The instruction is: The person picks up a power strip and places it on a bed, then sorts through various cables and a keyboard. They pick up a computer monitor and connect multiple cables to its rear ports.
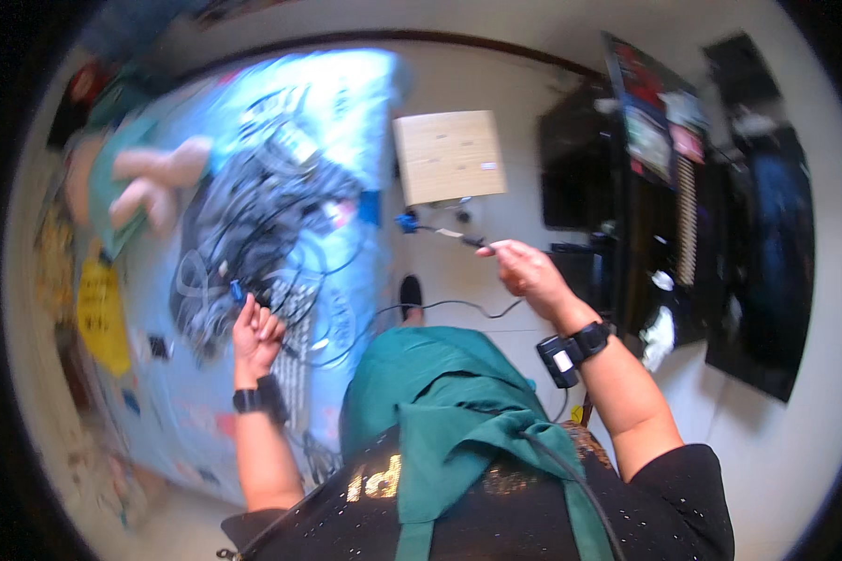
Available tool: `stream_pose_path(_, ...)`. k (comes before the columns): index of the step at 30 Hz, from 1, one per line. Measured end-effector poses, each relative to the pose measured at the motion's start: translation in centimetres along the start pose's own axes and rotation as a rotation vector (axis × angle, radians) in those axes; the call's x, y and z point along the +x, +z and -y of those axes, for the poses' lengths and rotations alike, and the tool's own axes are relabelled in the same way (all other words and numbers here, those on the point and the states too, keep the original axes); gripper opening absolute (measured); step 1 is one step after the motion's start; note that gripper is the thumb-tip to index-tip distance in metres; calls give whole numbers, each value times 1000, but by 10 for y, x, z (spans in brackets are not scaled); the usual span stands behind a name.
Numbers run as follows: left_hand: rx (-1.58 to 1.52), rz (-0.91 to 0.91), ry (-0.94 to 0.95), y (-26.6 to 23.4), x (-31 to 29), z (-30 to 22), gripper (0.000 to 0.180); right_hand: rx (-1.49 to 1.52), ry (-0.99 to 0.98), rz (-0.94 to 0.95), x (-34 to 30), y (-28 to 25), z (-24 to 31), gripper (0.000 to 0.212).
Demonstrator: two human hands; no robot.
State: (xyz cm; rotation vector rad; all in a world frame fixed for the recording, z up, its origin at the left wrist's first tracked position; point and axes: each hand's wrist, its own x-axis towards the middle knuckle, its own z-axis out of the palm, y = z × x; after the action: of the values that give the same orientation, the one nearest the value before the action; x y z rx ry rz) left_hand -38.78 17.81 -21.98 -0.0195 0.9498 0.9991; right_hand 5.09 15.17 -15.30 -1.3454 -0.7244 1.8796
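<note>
A black cable with blue plugs, like a monitor cable, runs between my hands. My right hand [524, 271] pinches it beside a dark thick section [474, 241], and one blue plug [406, 222] dangles out to the left of that hand. Over the bed, my left hand [257, 337] has its fingers closed at another blue plug [238, 292]. Loops of black cable [323, 271] lie around it on the bed, next to a crumpled grey cloth [243, 210].
The bed has a light blue patterned sheet [355, 93]. A pink and green soft toy [140, 187] and a yellow bag [105, 318] lie at its left. A wooden-topped stool [449, 157] stands ahead. Dark furniture [646, 224] lines the right side.
</note>
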Motion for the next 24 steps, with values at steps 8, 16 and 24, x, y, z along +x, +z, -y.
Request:
stream_pose_path(8,462,510,-107,180,-28,131,49,94,-294,15,-182,-38,-8,29)
stream_pose_path(16,641,904,-323,266,-146,306,50,285,-483,-283,-382,-53,-147,32)
stream_pose_path(24,958,1099,-665,273,-234,422,41,306,-329,-467,-486,-41,-255,41)
